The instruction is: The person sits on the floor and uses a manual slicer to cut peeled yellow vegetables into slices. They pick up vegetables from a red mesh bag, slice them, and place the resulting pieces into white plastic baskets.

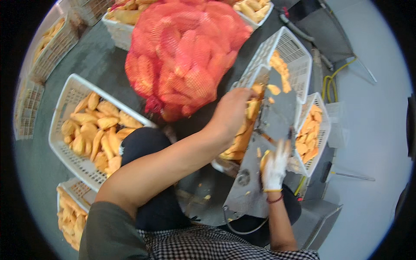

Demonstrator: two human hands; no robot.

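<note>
My left hand, bare, reaches over a container of peeled orange-yellow roots, probably sweet potatoes. Its fingertips are partly hidden near the container's brown-stained edge, so its grip is unclear. On the sloping metal plate, my right hand wears a white knit glove and is blurred by motion. A yellow root piece shows at its thumb side, against the palm. Beyond the fingers, a thin brown bar crosses the plate. Loose slices lie farther up the metal.
White perforated crates with cut pieces and slices stand right of the plate. A red mesh sack full of roots sits ahead. Left of my knee is a white crate of peeled roots. A yellow hose lies far right.
</note>
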